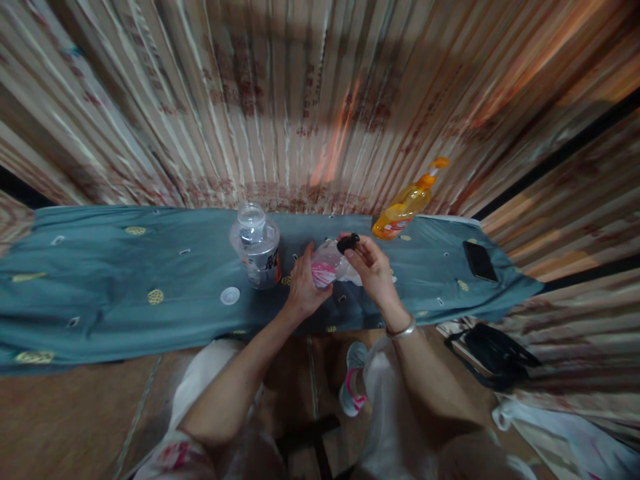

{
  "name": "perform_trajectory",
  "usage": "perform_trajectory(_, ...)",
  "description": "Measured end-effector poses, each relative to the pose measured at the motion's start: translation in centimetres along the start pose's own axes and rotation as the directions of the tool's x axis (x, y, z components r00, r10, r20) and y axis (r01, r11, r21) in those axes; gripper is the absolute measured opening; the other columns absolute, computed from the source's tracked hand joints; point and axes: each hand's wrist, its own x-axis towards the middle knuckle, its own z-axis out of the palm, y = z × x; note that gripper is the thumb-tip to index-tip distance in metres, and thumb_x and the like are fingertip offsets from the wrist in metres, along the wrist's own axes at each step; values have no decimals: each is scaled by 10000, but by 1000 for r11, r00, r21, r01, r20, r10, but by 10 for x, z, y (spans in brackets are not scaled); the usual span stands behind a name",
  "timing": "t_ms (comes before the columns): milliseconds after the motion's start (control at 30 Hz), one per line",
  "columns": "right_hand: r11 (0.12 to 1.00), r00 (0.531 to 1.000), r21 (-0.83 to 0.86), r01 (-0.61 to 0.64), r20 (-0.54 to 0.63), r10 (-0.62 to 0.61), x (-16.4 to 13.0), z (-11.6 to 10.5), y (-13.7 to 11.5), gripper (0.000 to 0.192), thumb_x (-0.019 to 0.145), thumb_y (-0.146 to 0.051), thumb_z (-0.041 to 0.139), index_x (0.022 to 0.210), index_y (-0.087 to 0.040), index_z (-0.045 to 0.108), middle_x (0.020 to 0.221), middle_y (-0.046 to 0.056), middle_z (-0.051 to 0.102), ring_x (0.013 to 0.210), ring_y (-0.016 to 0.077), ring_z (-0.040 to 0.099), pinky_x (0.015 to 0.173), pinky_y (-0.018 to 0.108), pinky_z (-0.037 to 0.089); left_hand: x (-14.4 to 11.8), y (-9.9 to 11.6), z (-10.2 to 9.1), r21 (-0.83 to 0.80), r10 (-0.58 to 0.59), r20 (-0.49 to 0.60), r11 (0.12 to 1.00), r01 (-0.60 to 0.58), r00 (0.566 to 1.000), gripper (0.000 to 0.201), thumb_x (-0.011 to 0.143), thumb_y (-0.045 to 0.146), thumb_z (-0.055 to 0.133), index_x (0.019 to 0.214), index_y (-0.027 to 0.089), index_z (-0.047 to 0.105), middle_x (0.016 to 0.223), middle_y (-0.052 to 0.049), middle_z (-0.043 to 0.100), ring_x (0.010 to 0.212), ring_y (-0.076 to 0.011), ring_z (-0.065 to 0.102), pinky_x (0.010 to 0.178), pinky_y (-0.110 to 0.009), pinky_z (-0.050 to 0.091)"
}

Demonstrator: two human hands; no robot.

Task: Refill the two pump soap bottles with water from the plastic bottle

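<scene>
Knees in pale trousers and a grey-and-pink shoe (pixel 353 387) fill the lower frame, above brown floor. At centre, left hand (pixel 303 283) wrapped around a small clear bottle (pixel 327 265) with a pink label, held tilted over the cloth; right hand (pixel 373 263), bangle at wrist, fingers pinched on the black cap (pixel 348 242) at the bottle's top. Teal cloth (pixel 100 280) with gold motifs spans the middle. On it: clear jar (pixel 256 245) just left of the hands, white lid (pixel 230 295) beside it, orange bottle (pixel 407 203) upper right, black phone (pixel 479 261) far right. Striped curtain (pixel 300 93) behind. Black bag (pixel 493 353) lower right.
</scene>
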Motion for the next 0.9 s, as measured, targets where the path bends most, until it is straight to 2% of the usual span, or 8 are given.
perform_trajectory(100,1000,1000,13,3,11,-4,-1,1,0,500,732,-546,814,1130,-295,644,1247,50,714,1189,224,667,1120,434,492,0,0,0,-2,-13,8,1000,13,1000,1055,638,216,824,1524,155,253,1445,-197,537,1319,-385,534,1113,-555,435)
perform_trajectory(233,1000,998,14,1,-63,0,1,1,3,530,629,-540,886,1008,-275,628,1153,48,730,1084,210,694,1069,422,525,-1,0,1,12,5,5,1000,-5,1000,1044,640,210,814,1527,171,263,1438,-186,544,1306,-386,541,1100,-562,443)
perform_trajectory(333,1000,999,-14,-4,-47,4,0,0,0,466,675,-545,854,973,-267,627,1109,46,734,1027,197,698,1036,413,542,-1,0,2,13,24,6,1000,-24,1000,1042,642,209,806,1529,163,260,1445,-193,538,1303,-384,544,1107,-563,435)
perform_trajectory(433,1000,1000,-30,3,16,-2,-3,0,-6,454,753,-541,793,1092,-278,643,1182,56,721,1124,213,678,1086,420,507,-1,-1,2,19,26,-2,999,-26,1000,1042,648,220,805,1529,162,252,1453,-198,531,1303,-380,546,1109,-559,432)
perform_trajectory(533,1000,1000,-23,-5,19,5,-3,1,-6,530,728,-545,811,1154,-287,629,1257,62,697,1221,234,643,1128,434,473,-1,-1,2,34,24,5,999,-24,1000,1044,648,224,805,1528,160,247,1458,-205,525,1308,-385,543,1110,-557,430)
perform_trajectory(700,997,994,-71,-9,-113,1,0,1,2,535,607,-588,875,934,-253,618,1162,56,719,1084,211,678,1074,425,508,-2,-1,2,42,31,8,999,-32,999,1044,646,213,801,1531,168,249,1467,-202,519,1317,-392,536,1118,-566,421)
perform_trajectory(800,997,998,-80,-6,-62,1,-2,1,-1,469,698,-575,822,991,-256,643,1149,52,727,1057,198,683,1039,400,528,-1,1,1,34,29,2,999,-29,1000,1044,644,211,800,1530,166,250,1468,-202,518,1321,-393,533,1122,-572,416)
perform_trajectory(900,997,1000,-72,24,6,-24,-4,1,-6,471,761,-547,782,1126,-278,654,1197,52,717,1135,208,668,1063,390,513,-1,2,0,26,15,8,1000,-15,1000,1045,639,208,803,1527,153,256,1463,-209,521,1325,-391,529,1122,-569,420)
